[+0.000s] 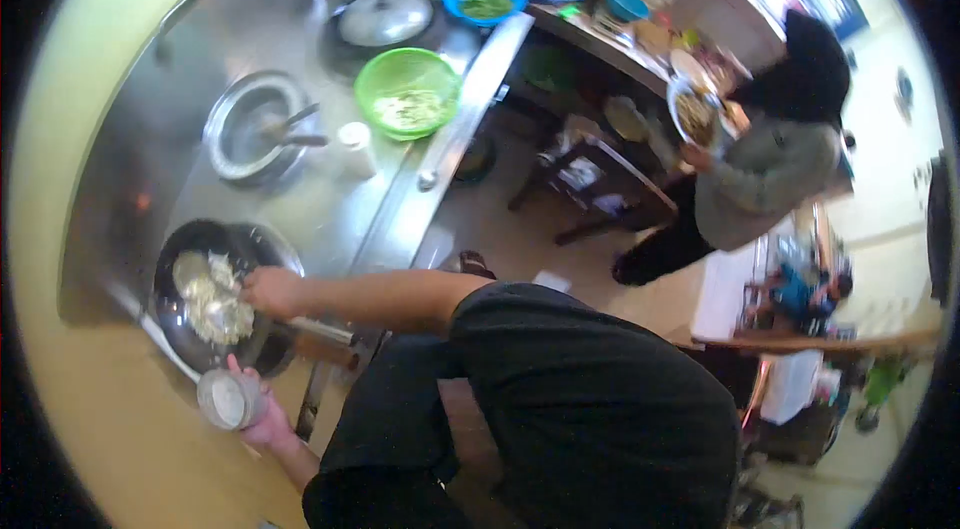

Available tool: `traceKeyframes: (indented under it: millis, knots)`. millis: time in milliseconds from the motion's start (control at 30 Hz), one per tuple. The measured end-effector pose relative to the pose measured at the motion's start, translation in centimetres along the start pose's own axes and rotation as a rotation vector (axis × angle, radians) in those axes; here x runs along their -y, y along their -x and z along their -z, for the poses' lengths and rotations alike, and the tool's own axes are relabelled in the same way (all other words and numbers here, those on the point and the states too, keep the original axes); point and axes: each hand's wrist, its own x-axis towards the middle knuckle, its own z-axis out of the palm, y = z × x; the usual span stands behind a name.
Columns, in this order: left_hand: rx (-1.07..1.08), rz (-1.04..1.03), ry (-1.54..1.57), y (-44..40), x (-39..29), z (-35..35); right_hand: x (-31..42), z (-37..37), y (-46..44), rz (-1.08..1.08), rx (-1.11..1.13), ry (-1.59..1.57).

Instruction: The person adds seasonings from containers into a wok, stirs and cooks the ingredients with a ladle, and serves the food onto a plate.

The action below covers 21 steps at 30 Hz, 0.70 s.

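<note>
My left hand (266,421) is wrapped around a small clear jar (228,400) of white stuff, held beside the wok's near rim. Over the dark wok (268,334) reaches my right hand (274,292), its fingers drawn together; whatever they may pinch is too small to make out. Pale, chopped-looking food (215,314) lies in the wok beneath those fingers. A wooden handle (328,341) sticks out from the wok's side, under my right forearm.
On the steel counter stand a metal pot (222,144) with utensils, a white bottle (356,151), a green basin (408,124) of pale pieces, a lidded pan (385,19) and a blue basin (483,17) of greens. Another person (765,169) holds a bowl near a stool (600,184).
</note>
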Motion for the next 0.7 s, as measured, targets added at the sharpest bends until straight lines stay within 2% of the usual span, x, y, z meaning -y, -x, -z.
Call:
traceKeyframes:
  millis: [67,133,200,233,333,467,567,633,700]
  knots:
    - [-0.014,0.057,0.009,-0.8,0.7,-2.1,1.4,3.4,2.8,-0.032,-0.141,-0.19]
    - [-0.031,0.093,0.017,-2.4,1.7,-3.0,2.2,7.7,5.2,-0.146,-0.138,-0.214]
    - [0.052,0.18,0.048,-3.7,3.0,-3.3,2.4,10.9,7.6,-0.171,-0.208,-0.326]
    - [0.056,0.196,0.051,-4.4,3.9,-3.9,2.1,11.7,8.3,-0.174,-0.313,-0.359]
    - [0.048,0.216,0.049,-5.7,6.0,-5.3,2.8,15.8,11.2,-0.166,-0.428,-0.379]
    - [0.123,0.294,0.118,-6.4,7.8,-5.1,3.3,18.8,12.8,-0.166,-0.334,-0.301]
    - [0.023,0.248,0.011,-6.2,8.3,-3.7,4.2,20.2,12.6,-0.111,-0.305,-0.257]
    - [0.028,0.238,-0.006,-5.5,8.1,-3.9,5.0,20.9,12.0,-0.158,-0.14,-0.15]
    - [0.039,0.227,-0.018,-5.1,8.2,-3.7,5.0,20.8,11.0,-0.13,-0.098,-0.158]
